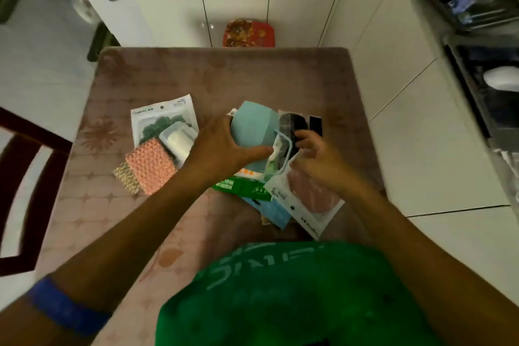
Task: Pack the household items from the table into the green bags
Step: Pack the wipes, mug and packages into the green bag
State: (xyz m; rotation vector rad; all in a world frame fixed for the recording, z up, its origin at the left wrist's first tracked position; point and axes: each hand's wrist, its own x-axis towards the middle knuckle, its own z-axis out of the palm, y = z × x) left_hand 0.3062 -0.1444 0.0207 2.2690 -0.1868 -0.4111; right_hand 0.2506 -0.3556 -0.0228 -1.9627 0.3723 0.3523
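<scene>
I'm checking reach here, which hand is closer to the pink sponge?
Left. The left hand grips the teal roll just right of the pink sponge. The right hand is farther right, beyond the roll, at the black packet.

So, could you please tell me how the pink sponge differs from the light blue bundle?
The pink sponge is flat and bumpy; the light blue bundle is rounded and smooth. The sponge lies untouched on the table; the bundle is gripped by the left hand.
</scene>
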